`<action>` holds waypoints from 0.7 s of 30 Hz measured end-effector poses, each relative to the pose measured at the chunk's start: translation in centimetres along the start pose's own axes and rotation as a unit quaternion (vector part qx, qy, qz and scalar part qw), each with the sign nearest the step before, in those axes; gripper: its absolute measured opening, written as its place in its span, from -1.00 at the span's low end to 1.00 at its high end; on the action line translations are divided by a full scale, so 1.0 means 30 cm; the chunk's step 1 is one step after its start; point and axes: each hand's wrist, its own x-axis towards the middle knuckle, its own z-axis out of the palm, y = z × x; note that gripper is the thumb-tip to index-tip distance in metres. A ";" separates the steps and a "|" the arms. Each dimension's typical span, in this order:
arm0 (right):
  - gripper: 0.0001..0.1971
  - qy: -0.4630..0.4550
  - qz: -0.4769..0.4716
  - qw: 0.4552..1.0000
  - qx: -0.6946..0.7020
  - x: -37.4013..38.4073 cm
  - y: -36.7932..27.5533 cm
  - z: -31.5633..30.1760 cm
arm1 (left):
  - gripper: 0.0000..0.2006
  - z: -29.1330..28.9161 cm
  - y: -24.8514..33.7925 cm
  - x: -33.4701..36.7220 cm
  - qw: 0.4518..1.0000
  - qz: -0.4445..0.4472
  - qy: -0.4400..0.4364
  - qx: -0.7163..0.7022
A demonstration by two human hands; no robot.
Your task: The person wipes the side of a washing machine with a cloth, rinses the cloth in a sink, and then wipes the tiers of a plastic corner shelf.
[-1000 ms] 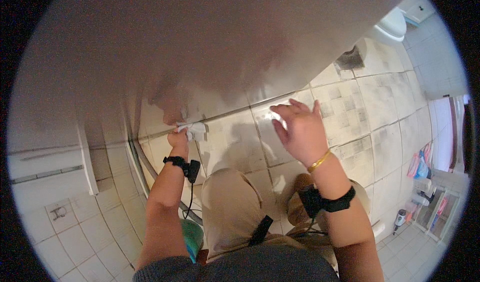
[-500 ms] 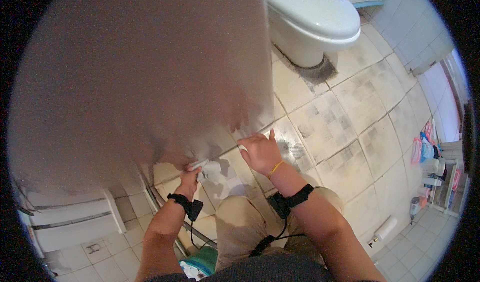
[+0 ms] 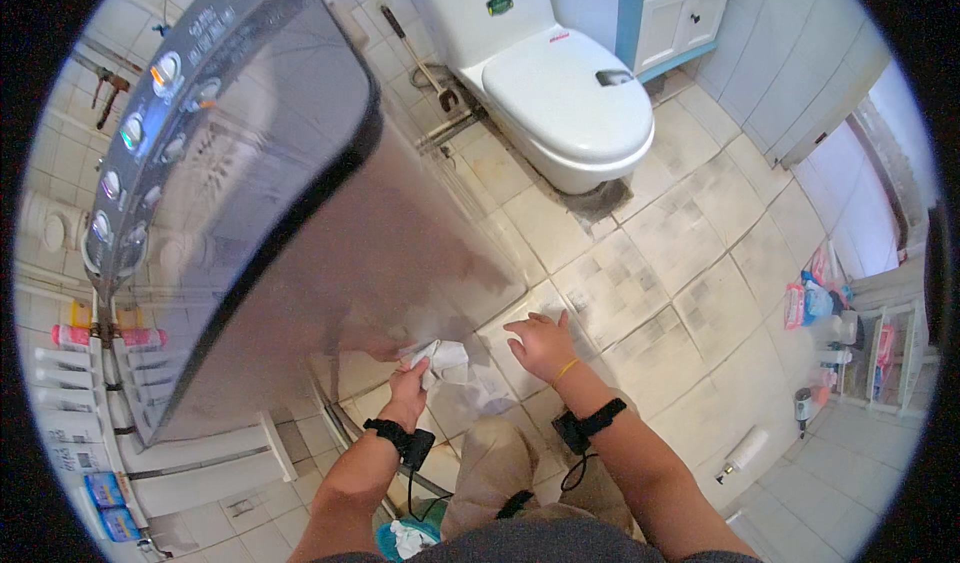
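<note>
A washing machine (image 3: 400, 228) with a glossy brownish side and a dark-rimmed lid fills the left and middle of the view. Low in front of its side, my left hand (image 3: 406, 395) is closed on a crumpled white paper tissue (image 3: 446, 360). My right hand (image 3: 543, 347) is empty, fingers apart, just right of the machine's lower corner and above the tiled floor. Along the machine's far left runs a grey control panel (image 3: 205, 33) with several knobs. Black straps with small dark boxes sit on both my wrists.
A white toilet (image 3: 575, 98) stands at the back, a long-handled brush (image 3: 420, 58) to its left. At the right are a shelf rack (image 3: 890, 353) with bottles and a white pump bottle (image 3: 745, 451). A teal bin (image 3: 405, 538) with white paper is by my knees.
My view has drawn back and up, so the machine's lid, knobs and the whole toilet now show. My left hand keeps its hold on the tissue; the right stays open.
</note>
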 end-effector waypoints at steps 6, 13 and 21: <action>-0.69 0.058 0.006 0.998 0.003 -0.211 0.014 -0.196 | -0.78 0.308 0.162 -0.362 0.998 0.025 -0.059 -0.024; -0.70 0.096 0.044 0.994 0.030 -0.511 -0.002 -0.617 | -0.78 0.588 0.393 -0.765 0.991 0.100 -0.035 0.079; -0.71 0.159 0.067 0.984 0.034 -0.758 0.014 -1.062 | -0.79 1.124 0.514 -1.158 0.969 0.110 -0.144 0.167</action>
